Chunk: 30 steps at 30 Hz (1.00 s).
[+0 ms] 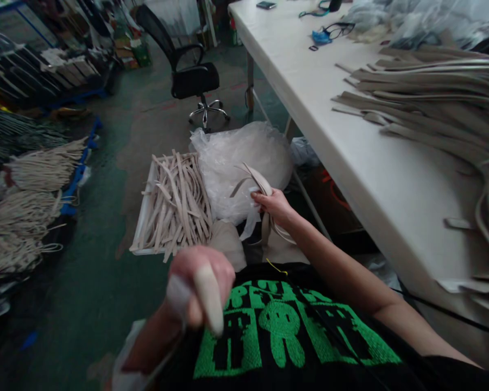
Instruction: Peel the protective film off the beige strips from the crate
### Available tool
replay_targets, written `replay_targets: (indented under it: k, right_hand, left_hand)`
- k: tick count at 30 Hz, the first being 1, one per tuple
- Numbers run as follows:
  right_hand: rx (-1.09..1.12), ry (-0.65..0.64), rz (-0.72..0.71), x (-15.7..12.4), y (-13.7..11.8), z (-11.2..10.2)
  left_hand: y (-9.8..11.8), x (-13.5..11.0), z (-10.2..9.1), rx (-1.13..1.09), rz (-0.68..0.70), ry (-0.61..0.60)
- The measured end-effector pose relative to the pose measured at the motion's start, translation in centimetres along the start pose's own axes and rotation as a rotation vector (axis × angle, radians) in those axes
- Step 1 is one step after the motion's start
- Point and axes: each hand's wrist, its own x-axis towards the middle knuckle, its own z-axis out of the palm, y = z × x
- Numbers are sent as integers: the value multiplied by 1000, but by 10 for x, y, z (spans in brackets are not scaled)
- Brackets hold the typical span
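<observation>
A small bundle of beige straps (257,182) is gripped in the right hand (275,207), whose fingers are closed around the middle of the bundle. The loose ends are fanned out above the hand and hang down below it. The bundle is held low, above the floor in front of the person's lap, against a crumpled clear plastic bag (232,157) that lies just behind it.

Just left of the bag, a white tray (140,217) is set on the green floor and is heaped with more loose straps (179,203).

Nearer the camera, the left hand (199,288) is raised over a black shirt with green print (285,331). Pale covers are worn on two of its fingers, which look curled. The hand is blurred, so whether anything is gripped cannot be told.

To the right, the space is bounded by a white table (309,92), on which a large pile of straps (432,92) is spread. Glasses (338,30) and a phone (265,5) are seen at its far end. A black office chair (191,70) stands beyond the bag, and bundles of pale cords (36,168) are stacked at the far left.
</observation>
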Motion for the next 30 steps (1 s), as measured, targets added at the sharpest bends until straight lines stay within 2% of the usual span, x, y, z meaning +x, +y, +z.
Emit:
replay_targets:
  k: [2, 4, 6, 7, 10, 14, 22, 30]
  right_hand:
    - [3, -29, -4, -3, -7, 4]
    - [-4, -70, -21, -6, -14, 10]
    - [-30, -105, -41, -8, -21, 18]
    - [-51, -118, -48, -8, -25, 22]
    - [-111, -136, -66, -3, -33, 31]
    - [-173, -122, -78, 13, -35, 36]
    - [-248, -70, -33, 46, -20, 40]
    - [-290, -48, -40, 61, -13, 35]
  left_hand:
    - [-22, 39, -16, 8, 117, 167]
    - [-49, 68, -34, 29, 76, 299]
    - [-74, 83, -46, 92, -75, 306]
    - [-84, 85, -48, 144, -172, 273]
    - [-102, 83, -43, 302, -387, 182]
    - [-106, 77, -34, 406, -443, 144]
    - [-116, 65, -46, 376, -496, 225]
    - [-116, 66, -45, 470, -488, 127]
